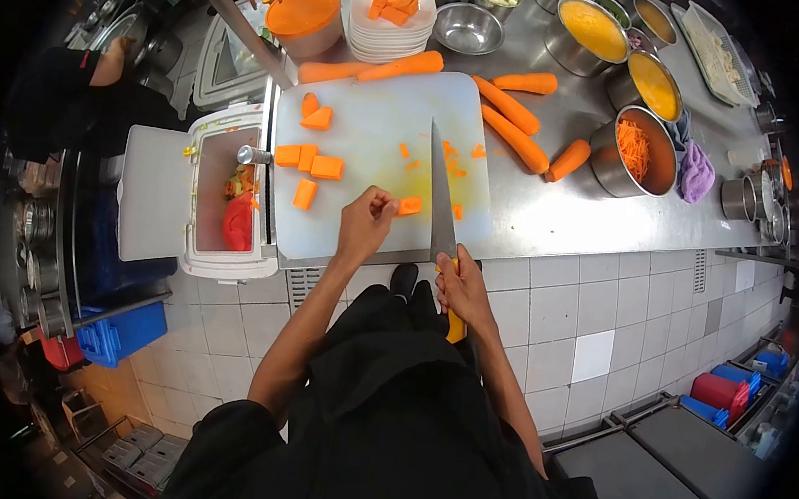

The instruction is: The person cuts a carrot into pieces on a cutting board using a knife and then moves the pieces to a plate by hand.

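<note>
My right hand (463, 290) is wrapped round the yellow handle of a long knife (441, 186), its blade pointing away over the white cutting board (365, 110). My left hand (366, 224), fingers bent together, touches the left end of a small carrot piece (409, 206) on the board, left of the blade. Several cut carrot blocks (326, 167) lie at the board's left side. Small carrot scraps (456, 170) are scattered near the blade. Whole carrots (513, 140) lie beyond and right of the board.
An open white bin (198, 219) with scraps stands left of the board. Behind are stacked white dishes (389, 46), an orange-lidded tub (303, 13) and a metal bowl (468, 29). A pot of shredded carrot (633, 155) stands right. Another person (84, 99) is at far left.
</note>
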`<state>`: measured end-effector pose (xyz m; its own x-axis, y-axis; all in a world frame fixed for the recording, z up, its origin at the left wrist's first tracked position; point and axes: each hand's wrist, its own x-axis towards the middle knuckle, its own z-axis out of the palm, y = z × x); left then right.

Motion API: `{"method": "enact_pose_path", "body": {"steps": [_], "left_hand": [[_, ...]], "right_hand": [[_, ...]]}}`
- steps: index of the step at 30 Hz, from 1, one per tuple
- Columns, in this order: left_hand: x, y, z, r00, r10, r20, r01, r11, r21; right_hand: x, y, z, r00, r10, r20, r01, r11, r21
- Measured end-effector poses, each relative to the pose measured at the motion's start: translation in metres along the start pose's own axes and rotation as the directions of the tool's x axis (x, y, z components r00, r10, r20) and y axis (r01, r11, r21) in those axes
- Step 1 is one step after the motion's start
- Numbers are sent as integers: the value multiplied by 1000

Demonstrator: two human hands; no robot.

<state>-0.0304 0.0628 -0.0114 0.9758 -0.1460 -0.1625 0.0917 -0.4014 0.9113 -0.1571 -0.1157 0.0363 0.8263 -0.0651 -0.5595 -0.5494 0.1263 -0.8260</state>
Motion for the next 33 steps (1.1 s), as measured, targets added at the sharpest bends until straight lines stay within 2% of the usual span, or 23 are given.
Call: {"method": "enact_pose_path", "body": {"steps": [5,8,10,12,18,20,27,30,32,33], "left_hand": [[0,-4,-11,996,-23,86,31,995,-90],[6,-9,-8,993,-55,108,67,992,-111],[6,-5,-9,991,-72,110,86,988,-131],[6,-1,-9,996,-21,88,19,999,30],[11,-6,-7,993,-52,108,53,999,-3],[10,-3,-6,990,-76,116,78,997,-10],[10,-2,-7,988,-102,113,103,995,-5],[9,3,-7,991,-86,104,84,996,21],[8,7,-8,991,-84,102,82,996,22],[7,8,-8,992,-81,99,79,997,21]], "right_hand": [[-1,-9,11,999,0,32,5,990,-143],[3,-14,22,998,58,11,-55,987,-152],[10,-5,26,999,43,24,-39,989,-146],[14,0,28,999,28,31,-24,990,-138],[13,-3,30,999,34,11,-31,978,-207],[10,-3,30,1000,-26,10,28,969,-246],[8,-7,32,1000,0,-25,-7,959,-285],[13,2,29,998,-52,-27,40,941,-335],[21,17,26,984,-175,-15,154,901,-406],[24,21,25,985,-173,-19,151,901,-407]]}}
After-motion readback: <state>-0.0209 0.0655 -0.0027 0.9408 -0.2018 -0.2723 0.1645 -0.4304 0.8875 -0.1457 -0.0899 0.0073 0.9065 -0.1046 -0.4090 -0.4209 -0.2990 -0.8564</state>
